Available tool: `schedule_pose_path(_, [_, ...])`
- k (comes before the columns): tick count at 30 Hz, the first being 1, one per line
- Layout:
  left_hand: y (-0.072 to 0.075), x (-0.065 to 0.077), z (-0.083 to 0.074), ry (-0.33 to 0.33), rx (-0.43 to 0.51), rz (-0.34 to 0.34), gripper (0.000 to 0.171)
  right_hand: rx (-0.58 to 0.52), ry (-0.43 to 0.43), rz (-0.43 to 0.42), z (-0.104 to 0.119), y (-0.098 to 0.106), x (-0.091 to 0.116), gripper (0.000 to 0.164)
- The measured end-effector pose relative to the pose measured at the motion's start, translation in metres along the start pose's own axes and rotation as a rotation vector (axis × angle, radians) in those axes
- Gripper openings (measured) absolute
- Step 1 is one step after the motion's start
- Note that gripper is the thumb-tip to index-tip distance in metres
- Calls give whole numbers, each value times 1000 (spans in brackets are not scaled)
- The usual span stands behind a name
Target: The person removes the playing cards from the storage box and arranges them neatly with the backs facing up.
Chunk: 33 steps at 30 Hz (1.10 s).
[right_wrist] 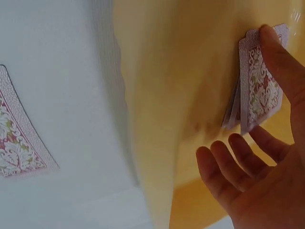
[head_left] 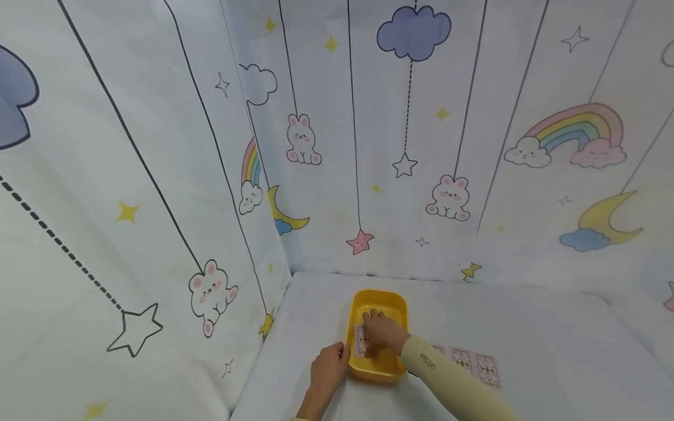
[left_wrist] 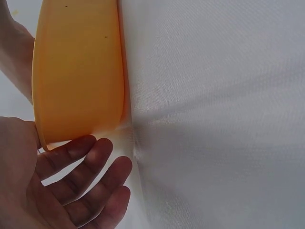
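Observation:
A yellow plastic tray (head_left: 376, 376) stands on the white tabletop. My left hand (head_left: 327, 369) holds the tray's left rim, its index finger against the outer wall (left_wrist: 78, 71) and its thumb mostly hidden behind the rim. Inside the tray is my right hand (head_left: 384, 333), over playing cards (head_left: 360, 341) with a patterned pink back. In the right wrist view it pinches a playing card (right_wrist: 262, 86) between thumb and index finger, the other fingers loosely curved. Edges of more cards (right_wrist: 232, 107) show behind that one.
To the right of the tray, several playing cards (head_left: 488, 369) lie back up in a row, partly covered by my right sleeve (head_left: 447, 374). White cloth walls (head_left: 337, 204) printed with bunnies, clouds and stars rise at the back and left.

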<state>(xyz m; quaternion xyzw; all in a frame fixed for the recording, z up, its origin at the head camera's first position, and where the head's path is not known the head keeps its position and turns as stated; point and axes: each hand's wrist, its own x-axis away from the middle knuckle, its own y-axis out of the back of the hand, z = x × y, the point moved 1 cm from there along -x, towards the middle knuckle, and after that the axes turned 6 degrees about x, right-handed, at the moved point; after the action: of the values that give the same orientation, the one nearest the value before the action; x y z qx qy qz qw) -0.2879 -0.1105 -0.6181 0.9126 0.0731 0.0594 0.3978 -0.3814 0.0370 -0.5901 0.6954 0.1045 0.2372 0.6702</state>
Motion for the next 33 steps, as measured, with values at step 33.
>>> schedule_pose_path(33, [0,8,-2,-84,-5,-71,35,-1025,51,-16,-113,18,66,40])
